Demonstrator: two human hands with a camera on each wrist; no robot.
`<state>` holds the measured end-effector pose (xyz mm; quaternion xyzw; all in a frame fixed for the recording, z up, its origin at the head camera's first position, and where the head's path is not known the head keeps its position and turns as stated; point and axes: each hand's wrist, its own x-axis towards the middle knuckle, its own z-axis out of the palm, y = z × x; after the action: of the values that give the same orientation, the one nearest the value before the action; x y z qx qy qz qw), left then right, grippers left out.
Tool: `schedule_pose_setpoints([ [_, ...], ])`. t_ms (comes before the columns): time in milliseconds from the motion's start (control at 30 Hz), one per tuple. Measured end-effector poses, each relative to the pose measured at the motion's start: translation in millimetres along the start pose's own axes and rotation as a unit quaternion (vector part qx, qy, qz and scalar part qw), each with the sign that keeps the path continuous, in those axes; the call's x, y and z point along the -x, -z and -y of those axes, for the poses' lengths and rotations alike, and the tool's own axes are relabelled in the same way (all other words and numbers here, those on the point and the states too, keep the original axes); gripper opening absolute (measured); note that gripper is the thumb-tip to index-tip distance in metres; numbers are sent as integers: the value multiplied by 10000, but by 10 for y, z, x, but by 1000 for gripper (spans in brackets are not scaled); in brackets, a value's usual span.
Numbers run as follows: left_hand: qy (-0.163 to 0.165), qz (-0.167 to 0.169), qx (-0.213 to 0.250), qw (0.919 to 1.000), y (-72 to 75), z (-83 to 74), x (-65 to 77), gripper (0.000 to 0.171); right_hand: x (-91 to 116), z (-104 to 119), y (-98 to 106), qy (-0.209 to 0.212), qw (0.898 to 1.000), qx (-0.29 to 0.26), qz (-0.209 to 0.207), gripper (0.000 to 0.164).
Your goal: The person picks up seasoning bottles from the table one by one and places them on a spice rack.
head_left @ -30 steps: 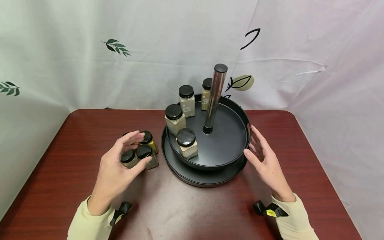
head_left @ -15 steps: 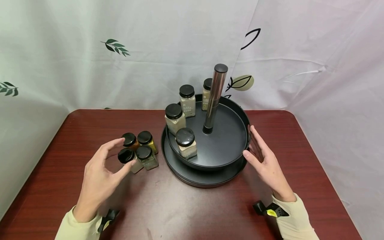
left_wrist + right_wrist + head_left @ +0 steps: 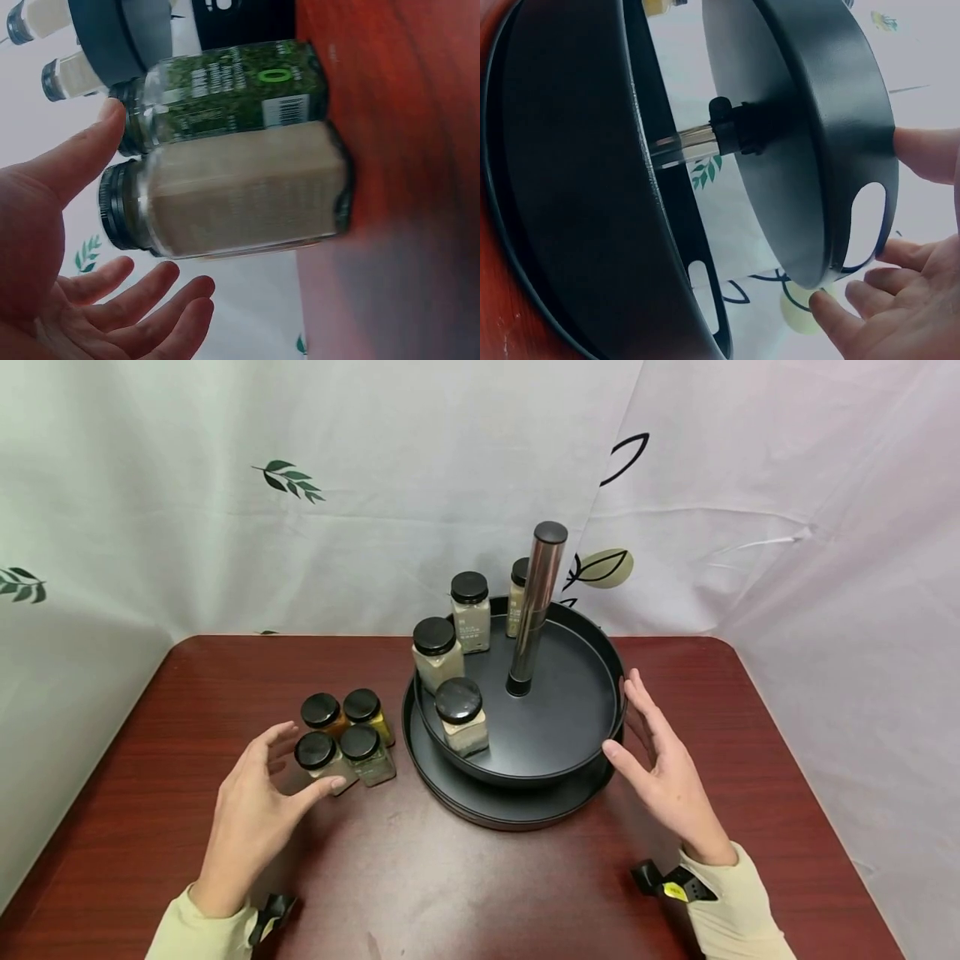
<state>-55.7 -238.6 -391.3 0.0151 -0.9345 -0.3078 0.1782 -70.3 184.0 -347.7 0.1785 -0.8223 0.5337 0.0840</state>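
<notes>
My left hand, thumb and fingers spread apart, is beside a group of several black-lidded spice jars on the table. Nearest to it is a jar of pale powder. Beside that stands a jar of green dried herbs. My right hand is at the right rim of the upper tray of a black two-tier rack; its thumb and fingertips touch the rim around an oval slot in the right wrist view. Several jars, one a front jar of pale powder, stand along that tray's left side.
A metallic post rises from the upper tray. The wider lower tray sits on the reddish-brown table. Behind the group are an orange jar and a yellow jar. A white leaf-print curtain hangs behind.
My left hand has drawn back left and down from over the jars, uncovering them. The upper tray has turned slightly: its front jar shifted left, its back jars right. My right hand stayed at the rim.
</notes>
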Motion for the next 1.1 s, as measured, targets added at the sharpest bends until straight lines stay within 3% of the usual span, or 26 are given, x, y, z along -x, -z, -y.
schedule_pose_setpoints([
  [133,121,239,176,9995,-62,51,13,88,-3,-6,-10,249,9994,257,-33,69],
  [333,125,320,243,9991,-132,124,28,85,-5,-15,-24,481,9979,436,-76,69],
  [733,-92,385,311,9987,-109,197,-1,67,-4,-9,-21,484,9975,484,-187,64],
  [1100,-230,722,113,9971,-30,247,-18,60,-45,9,-23,279,9974,373,-549,45],
])
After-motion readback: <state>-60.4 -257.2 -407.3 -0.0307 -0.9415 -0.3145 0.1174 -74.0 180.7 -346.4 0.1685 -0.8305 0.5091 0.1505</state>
